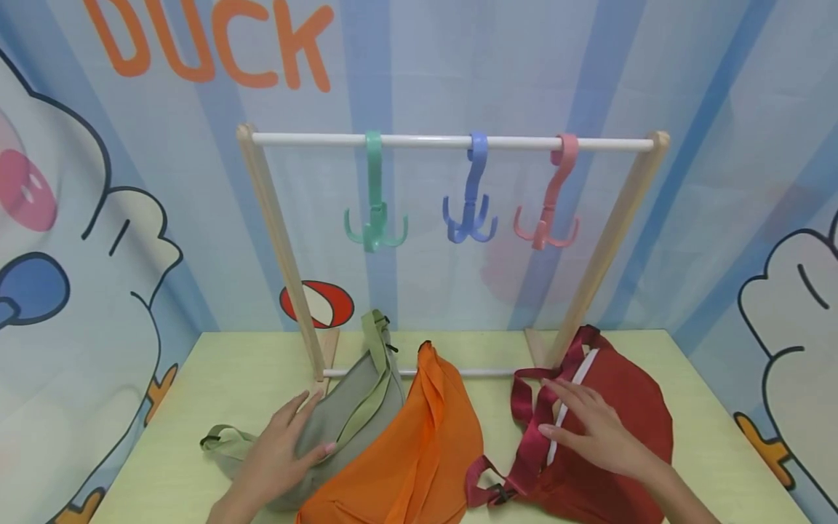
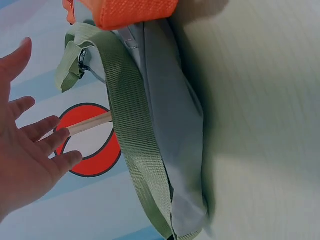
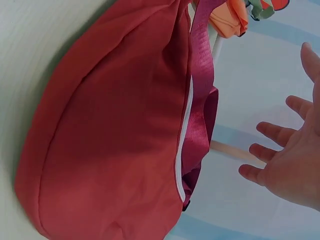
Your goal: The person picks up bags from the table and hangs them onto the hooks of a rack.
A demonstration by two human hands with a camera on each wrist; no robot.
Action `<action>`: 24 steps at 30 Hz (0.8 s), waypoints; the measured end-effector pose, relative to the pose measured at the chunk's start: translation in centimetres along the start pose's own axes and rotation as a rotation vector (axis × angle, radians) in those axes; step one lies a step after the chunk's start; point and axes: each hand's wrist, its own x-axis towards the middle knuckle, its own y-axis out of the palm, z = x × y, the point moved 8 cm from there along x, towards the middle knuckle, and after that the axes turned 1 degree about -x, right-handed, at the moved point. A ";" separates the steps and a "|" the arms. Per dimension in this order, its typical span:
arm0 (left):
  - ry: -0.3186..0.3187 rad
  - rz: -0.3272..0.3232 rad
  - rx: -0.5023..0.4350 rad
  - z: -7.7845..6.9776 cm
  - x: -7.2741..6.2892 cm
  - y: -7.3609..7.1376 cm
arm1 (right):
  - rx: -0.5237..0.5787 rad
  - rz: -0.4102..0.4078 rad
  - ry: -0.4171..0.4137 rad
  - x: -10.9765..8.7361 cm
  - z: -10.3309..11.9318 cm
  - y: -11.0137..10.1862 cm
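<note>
A grey-green sling bag [image 1: 356, 397] with a pale green strap lies on the left. Over it, fingers spread, is my left hand [image 1: 281, 444]; the left wrist view shows a gap between that hand [image 2: 30, 145] and the bag's strap [image 2: 132, 115]. An orange bag [image 1: 419, 451] lies in the middle, overlapping the grey-green one. At the right is a dark red bag [image 1: 628, 407] with a white zip and a maroon strap [image 1: 530, 444]. My right hand [image 1: 599, 429] hovers above this bag, its fingers spread and holding nothing, as the right wrist view also shows.
Behind the bags stands a wooden rack with a white top bar [image 1: 425, 141]. A green hook [image 1: 375, 196], a blue hook [image 1: 473, 193] and a pink hook [image 1: 553, 196] hang from it. The table [image 1: 249, 356] is pale yellow, backed by a printed cloth [image 1: 432, 65].
</note>
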 end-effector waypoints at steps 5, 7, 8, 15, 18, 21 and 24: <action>-0.031 0.037 -0.068 0.3 -0.1 0.7 | 0.088 0.072 0.006 0.5 0.5 0.6; -0.031 0.046 -0.095 0.4 -0.2 1.0 | 0.127 0.103 0.007 0.6 0.6 1.0; -0.030 0.049 -0.110 0.5 -0.3 1.0 | 0.147 0.116 0.002 0.7 0.7 1.2; 0.004 0.038 -0.174 1.1 -0.7 1.4 | 0.204 0.165 -0.071 1.3 1.6 1.9; -0.004 0.040 -0.186 1.4 -0.9 1.6 | 0.243 0.199 -0.065 1.6 1.8 2.3; -0.017 0.049 -0.193 1.7 -1.0 1.8 | 0.273 0.230 -0.055 1.9 1.8 2.8; -0.038 0.057 -0.202 2.1 -1.1 1.9 | 0.295 0.248 -0.048 2.2 1.8 3.2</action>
